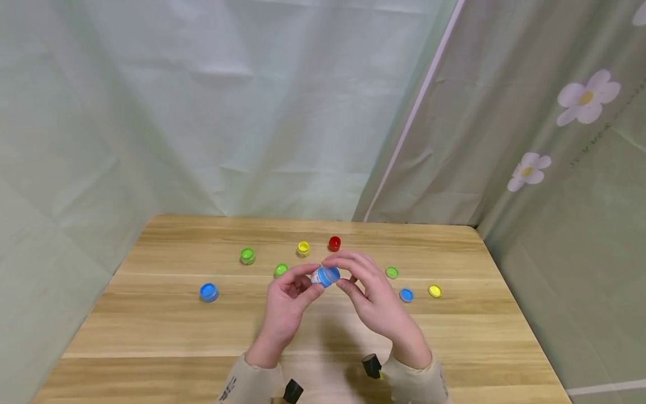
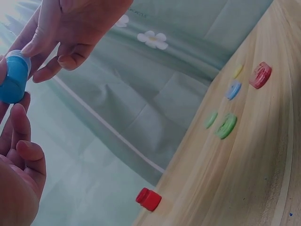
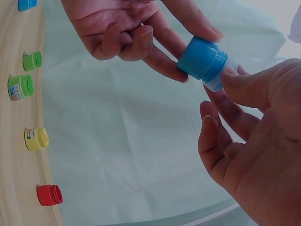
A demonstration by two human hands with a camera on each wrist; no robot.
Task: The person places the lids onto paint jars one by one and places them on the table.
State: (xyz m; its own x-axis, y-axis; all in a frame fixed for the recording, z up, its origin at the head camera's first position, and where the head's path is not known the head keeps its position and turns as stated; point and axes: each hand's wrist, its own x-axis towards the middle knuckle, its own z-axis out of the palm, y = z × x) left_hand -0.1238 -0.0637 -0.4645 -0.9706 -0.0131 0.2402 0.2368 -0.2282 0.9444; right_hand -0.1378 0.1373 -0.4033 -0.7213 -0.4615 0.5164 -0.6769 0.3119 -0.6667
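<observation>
Blue jar [image 1: 329, 276] | left hand [image 1: 286, 308], right hand [image 1: 375, 300] gripping | label [image 1: 316, 277] unreadable

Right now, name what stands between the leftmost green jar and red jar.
The yellow jar, in the head view; the other green jar sits closer in, off that line.

No text is readable: print on the right curtain [image 1: 595, 213] and left sleeve [image 1: 252, 381], and labels [image 3: 15, 92] on the held blue jar [image 1: 329, 275], a green jar [image 3: 26, 86] and the yellow jar [image 3: 37, 139], are too blurred.
</observation>
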